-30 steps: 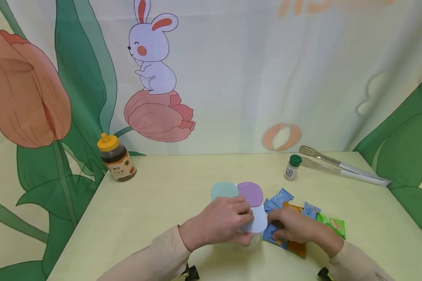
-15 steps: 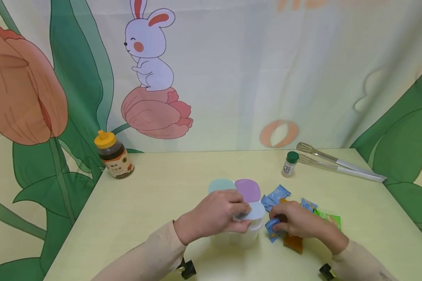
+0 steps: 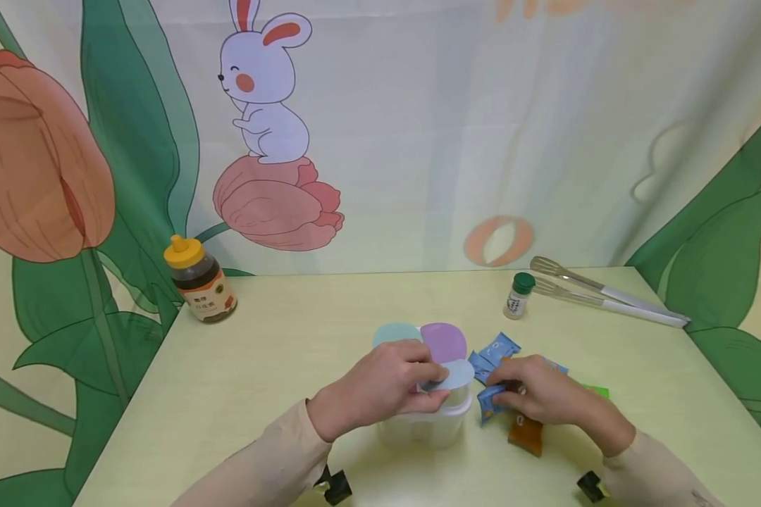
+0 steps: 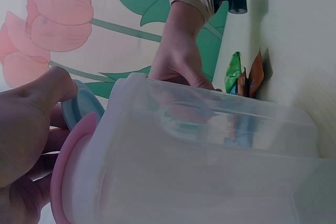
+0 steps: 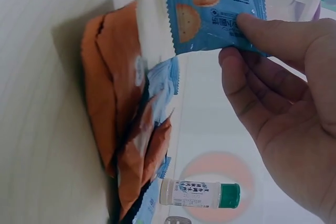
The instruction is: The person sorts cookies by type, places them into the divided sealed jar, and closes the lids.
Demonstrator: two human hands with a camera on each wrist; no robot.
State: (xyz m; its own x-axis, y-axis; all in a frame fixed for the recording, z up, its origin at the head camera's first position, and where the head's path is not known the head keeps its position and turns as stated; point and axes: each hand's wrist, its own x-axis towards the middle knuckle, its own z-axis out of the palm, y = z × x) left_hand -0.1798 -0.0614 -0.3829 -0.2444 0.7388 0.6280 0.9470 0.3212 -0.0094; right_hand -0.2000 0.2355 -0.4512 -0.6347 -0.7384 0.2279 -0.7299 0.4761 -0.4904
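My left hand (image 3: 383, 384) pinches a light blue lid (image 3: 459, 373) of a clear plastic storage container (image 3: 425, 431); the lid is tilted up at the container's front right. A teal lid (image 3: 394, 332) and a purple lid (image 3: 444, 341) lie flat behind it, and a pink lid (image 4: 59, 174) shows in the left wrist view. Just right of the container, my right hand (image 3: 542, 391) holds a small blue biscuit packet (image 5: 205, 19) between thumb and fingers. Orange packets (image 5: 123, 77) and more blue packets (image 3: 499, 348) lie around and under that hand.
A honey bottle (image 3: 206, 292) with a yellow cap stands at the back left. A green-capped seasoning shaker (image 3: 518, 296) and metal tongs (image 3: 609, 292) are at the back right. A green packet (image 3: 599, 391) peeks out behind the right wrist.
The light blue lid has gone from lying flat to tilted up in my left hand. My right hand has picked a blue biscuit packet up from the pile.
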